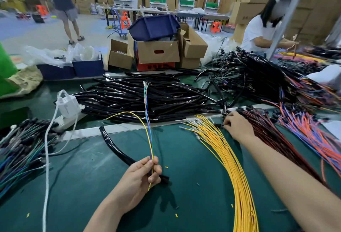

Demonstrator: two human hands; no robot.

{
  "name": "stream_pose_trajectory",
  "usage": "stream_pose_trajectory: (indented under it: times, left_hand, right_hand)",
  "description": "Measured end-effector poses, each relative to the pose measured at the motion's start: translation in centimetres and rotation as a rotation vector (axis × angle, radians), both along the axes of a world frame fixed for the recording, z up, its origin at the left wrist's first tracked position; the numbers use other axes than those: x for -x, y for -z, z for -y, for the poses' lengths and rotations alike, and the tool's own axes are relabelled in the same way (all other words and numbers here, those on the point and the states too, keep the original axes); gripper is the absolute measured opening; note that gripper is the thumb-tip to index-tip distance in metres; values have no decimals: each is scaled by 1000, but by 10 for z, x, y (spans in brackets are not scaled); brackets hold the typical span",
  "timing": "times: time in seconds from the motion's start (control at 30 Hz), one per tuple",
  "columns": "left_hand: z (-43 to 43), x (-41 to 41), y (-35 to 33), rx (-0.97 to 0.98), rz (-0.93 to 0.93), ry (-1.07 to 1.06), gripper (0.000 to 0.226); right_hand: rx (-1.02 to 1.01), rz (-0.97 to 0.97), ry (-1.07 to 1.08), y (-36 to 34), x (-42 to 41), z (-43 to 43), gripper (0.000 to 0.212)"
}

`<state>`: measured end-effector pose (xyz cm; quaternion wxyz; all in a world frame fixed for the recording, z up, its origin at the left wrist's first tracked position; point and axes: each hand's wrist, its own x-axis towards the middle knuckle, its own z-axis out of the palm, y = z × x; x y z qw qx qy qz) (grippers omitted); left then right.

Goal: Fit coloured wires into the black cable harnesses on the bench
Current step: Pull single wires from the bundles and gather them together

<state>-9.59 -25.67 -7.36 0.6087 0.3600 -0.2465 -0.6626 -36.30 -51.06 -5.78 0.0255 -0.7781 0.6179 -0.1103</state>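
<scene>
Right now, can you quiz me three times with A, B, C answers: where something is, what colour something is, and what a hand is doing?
1. Where is the yellow bunch?
A) in a box
B) on the bench by the right hand
C) on the floor

2. What colour is the looped wire?
A) red
B) white
C) yellow

3. What is the left hand doing?
A) gripping a few wires
B) lying flat
C) holding scissors

Answers:
1 B, it fans across the green top beside that hand.
2 C, the loop arcing up from the left hand is yellow.
3 A, its fingers curl round the thin wires, which stand up from it.
</scene>
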Motion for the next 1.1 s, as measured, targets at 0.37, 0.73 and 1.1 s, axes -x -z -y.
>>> stream_pose_trajectory:
  times: [0.37, 0.73, 1.1]
  left_hand:
    - [1, -2, 8, 15, -9, 35, 11]
    - [1, -4, 6, -18, -15, 45, 13]
    - [-1, -3, 3, -61, -52, 145, 16]
  right_hand:
    - [494, 299, -198, -171, -49, 19, 22]
    - [-74, 1567, -335, -212, -114, -51, 17]
    - [-313, 967, -396, -98, -171, -56, 17]
